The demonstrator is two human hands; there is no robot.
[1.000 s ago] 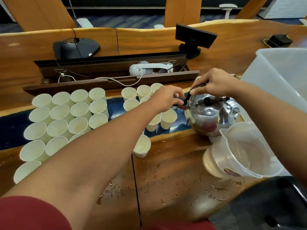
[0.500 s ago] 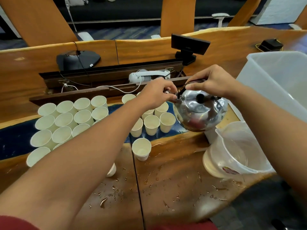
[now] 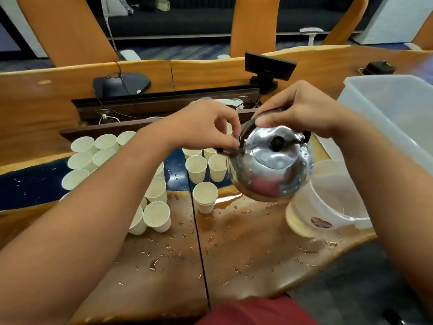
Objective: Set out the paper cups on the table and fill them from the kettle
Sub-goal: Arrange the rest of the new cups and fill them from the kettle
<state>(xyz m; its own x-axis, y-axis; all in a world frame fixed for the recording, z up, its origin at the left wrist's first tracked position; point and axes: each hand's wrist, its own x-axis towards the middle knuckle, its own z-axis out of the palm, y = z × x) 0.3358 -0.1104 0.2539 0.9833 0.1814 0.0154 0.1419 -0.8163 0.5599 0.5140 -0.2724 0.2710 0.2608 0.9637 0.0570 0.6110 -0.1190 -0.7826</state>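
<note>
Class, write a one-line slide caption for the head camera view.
Both hands, right hand on the handle and left hand at the spout, hold a steel kettle above paper cups on a wet table.

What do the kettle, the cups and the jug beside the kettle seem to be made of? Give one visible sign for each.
Kettle: polished metal, probably steel or aluminium; it mirrors its surroundings. Its knob looks like black plastic.
Cups: matt white paper, thin rolled rims.
Jug: clear plastic; the table shows through its wall.
</note>
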